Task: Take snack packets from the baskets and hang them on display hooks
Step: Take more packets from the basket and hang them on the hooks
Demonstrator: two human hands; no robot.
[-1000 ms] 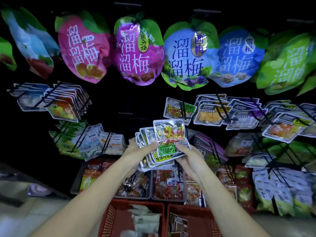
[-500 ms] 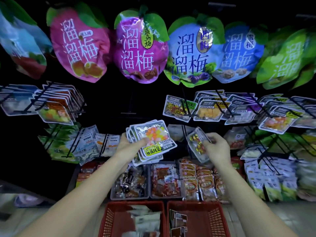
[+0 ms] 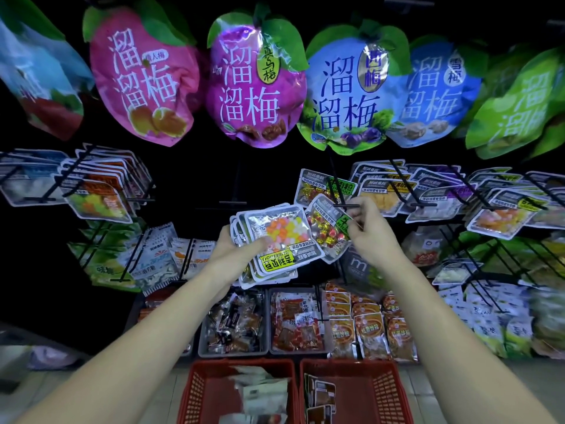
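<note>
Right hand (image 3: 373, 237) pinches 1 candy packet (image 3: 325, 229); missing the hook (image 3: 345, 205) tip could drop it. Left hand (image 3: 235, 255) grips the stack (image 3: 275, 240).

A dark open gap (image 3: 198, 179) lay between the loaded left hooks (image 3: 68, 171) and crowded right hooks (image 3: 403, 182), hemmed by big bags (image 3: 253, 87) above and bins (image 3: 234, 354) below.

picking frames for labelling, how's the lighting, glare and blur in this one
Head view: dark backdrop, brightly lit packaging; glare on the purple plum bag and the left hand's packet stack; the right hand's candy packet is sharp; wide-angle bowing at the edges; packets in the left basket look smeared.
</note>
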